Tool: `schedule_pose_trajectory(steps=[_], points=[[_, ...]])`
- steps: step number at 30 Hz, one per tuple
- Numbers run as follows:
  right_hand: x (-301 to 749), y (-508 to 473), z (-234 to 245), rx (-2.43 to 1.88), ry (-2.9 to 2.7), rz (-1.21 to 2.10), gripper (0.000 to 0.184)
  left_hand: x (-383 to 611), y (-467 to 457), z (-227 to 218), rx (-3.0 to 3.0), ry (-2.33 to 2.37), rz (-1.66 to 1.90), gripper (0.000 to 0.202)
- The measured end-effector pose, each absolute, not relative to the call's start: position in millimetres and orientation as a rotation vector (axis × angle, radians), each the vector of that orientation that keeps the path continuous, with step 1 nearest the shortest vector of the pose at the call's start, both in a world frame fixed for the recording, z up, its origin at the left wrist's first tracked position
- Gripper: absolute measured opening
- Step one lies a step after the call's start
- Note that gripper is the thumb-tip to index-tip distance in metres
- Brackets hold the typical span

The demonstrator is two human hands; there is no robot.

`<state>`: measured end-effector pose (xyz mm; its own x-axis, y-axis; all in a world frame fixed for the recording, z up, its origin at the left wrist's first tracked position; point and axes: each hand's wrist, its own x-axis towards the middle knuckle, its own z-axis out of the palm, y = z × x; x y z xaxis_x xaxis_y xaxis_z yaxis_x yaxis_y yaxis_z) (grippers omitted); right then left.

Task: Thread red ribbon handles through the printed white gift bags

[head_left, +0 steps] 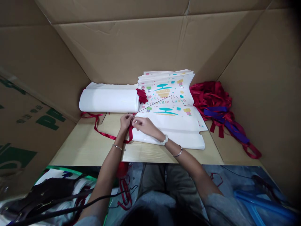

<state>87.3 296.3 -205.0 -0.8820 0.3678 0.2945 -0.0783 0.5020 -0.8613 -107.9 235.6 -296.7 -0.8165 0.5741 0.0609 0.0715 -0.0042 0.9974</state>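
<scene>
My left hand (126, 121) is closed in a pinch on a red ribbon (130, 135) just below the inner corner of a white folded stack (108, 99). Close beside it, almost touching, my right hand (143, 124) pinches at the same ribbon; its fingertips hide the exact grip. The ribbon hangs down from the hands and trails left over the wood. Under my right wrist lie white sheets printed in colour with HAPPY BIRTHDAY (172, 101), fanned out at the back. A bunch of short red ribbon ends (142, 96) pokes out between the white stack and the printed sheets.
A heap of red ribbons (211, 94) with a purple band (236, 131) lies at the right. Cardboard walls (127, 50) enclose the wooden table (87, 147) at the back and sides. Below the front edge are a dark bag (39, 194) and a blue plastic stool (263, 201).
</scene>
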Motion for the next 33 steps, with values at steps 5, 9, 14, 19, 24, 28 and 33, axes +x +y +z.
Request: schedule_pose_trajectory(steps=[5,9,14,19,24,28,33], points=[[62.2,354.3,-223.8,-0.472,-2.504,0.7,0.025,-110.6,226.3,-286.9,0.722,1.881,1.893,0.03],[56.5,382.0,-224.7,-0.311,-2.695,0.463,0.031,-103.8,215.5,-279.3,0.76,1.738,1.896,0.043],[75.7,392.0,-230.6,-0.268,-2.838,0.486,0.025,-95.0,218.7,-281.8,0.641,1.593,1.854,0.048],[105.0,382.7,-242.4,-0.545,-2.647,0.392,0.027,-83.0,229.3,-286.8,0.529,1.418,2.048,0.05],[120.7,358.9,-245.3,-0.625,-2.572,0.261,0.036,-67.4,230.8,-284.4,0.47,1.343,2.158,0.048],[121.4,347.4,-246.6,-0.604,-2.603,0.129,0.039,-61.4,232.0,-282.5,0.487,1.317,2.178,0.048],[122.5,349.5,-252.2,-0.591,-2.586,0.143,0.038,-59.6,232.6,-281.3,0.5,1.323,2.187,0.045]])
